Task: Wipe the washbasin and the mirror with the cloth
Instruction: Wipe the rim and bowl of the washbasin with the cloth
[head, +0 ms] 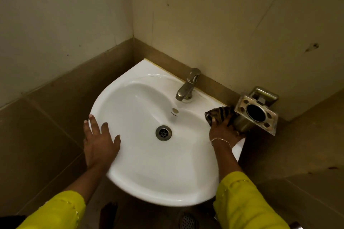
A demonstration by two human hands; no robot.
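A white corner washbasin [141,158] is fixed where two walls meet, with a metal drain [163,132] in its bowl. My left hand [99,141] rests flat on the basin's left rim, fingers spread. My right hand [223,131] grips a dark striped cloth [222,113] and presses it on the basin's right rim, just below the metal holder. Part of the cloth is hidden under my fingers. No mirror is in view.
A steel tap [188,85] stands at the back of the basin. A metal toothbrush holder [256,112] juts from the right wall, right over the cloth. Tiled walls close in on both sides. A floor drain [188,220] lies below the basin.
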